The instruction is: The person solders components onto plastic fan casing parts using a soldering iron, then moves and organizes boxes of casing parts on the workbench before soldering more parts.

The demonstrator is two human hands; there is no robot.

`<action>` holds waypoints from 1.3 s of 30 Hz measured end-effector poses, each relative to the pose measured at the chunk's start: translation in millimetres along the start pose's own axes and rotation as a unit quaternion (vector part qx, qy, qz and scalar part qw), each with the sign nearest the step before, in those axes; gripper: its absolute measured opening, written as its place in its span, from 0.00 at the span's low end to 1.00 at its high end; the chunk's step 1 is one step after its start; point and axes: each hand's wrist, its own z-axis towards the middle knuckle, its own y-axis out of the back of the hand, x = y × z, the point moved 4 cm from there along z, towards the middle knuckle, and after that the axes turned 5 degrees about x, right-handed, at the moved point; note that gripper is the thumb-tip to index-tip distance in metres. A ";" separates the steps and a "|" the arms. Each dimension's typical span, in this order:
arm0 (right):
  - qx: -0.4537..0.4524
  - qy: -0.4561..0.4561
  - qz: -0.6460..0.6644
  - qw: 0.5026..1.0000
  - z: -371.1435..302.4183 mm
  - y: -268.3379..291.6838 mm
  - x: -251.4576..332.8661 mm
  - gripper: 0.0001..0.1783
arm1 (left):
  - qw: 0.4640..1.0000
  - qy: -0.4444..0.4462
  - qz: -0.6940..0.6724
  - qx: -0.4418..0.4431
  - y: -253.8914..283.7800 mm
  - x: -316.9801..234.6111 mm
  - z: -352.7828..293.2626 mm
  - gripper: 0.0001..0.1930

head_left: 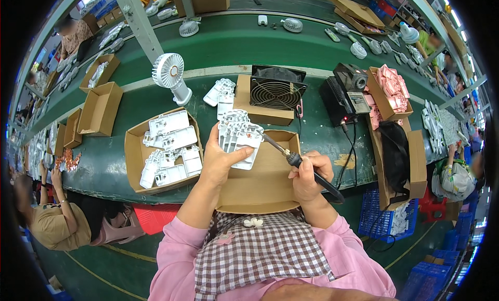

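The left hand (221, 158) is closed around a white plastic part (238, 139), thumb across its lower edge, holding it upright above an open cardboard box (260, 189) that sits at the near edge of the green worktop (312, 139). The right hand (307, 177) is wrapped tight around the black handle of a soldering iron (296, 160), held like a pen, with its metal tip touching the right side of the part. The iron's cord runs off toward the black station (337, 100) further back on the right, where a small red light shows. Just left of the hands, a second box (132, 160) holds a heap of similar white parts (169, 150). Behind the held part stands a black extractor fan (277, 88) on a cardboard box, with a few more white parts (221, 93) beside it and a white handheld fan (171, 77) standing upright to the left. To the right, a box of pink pieces (392, 90) sits near the station, and a black bag (396, 152) lies in a long carton below it. Blue crates (379, 218) stand on the floor at the right. Another person (57, 218) sits at the worktop to the left, and empty open boxes (99, 108) lie along it.
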 end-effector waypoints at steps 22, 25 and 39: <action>0.019 0.003 -0.061 0.998 -3.8 0.7 0.0 0.04 | 0.995 -0.060 0.053 -0.055 3.6 -1.1 -2.3 0.29; 0.022 -0.021 -0.077 0.997 -0.5 -3.4 3.5 0.05 | 0.991 -0.054 0.103 -0.071 6.0 0.6 -2.1 0.31; 0.062 -0.005 -0.175 0.983 2.4 -9.4 4.0 0.07 | 0.981 -0.054 0.165 -0.085 7.6 2.5 -1.6 0.32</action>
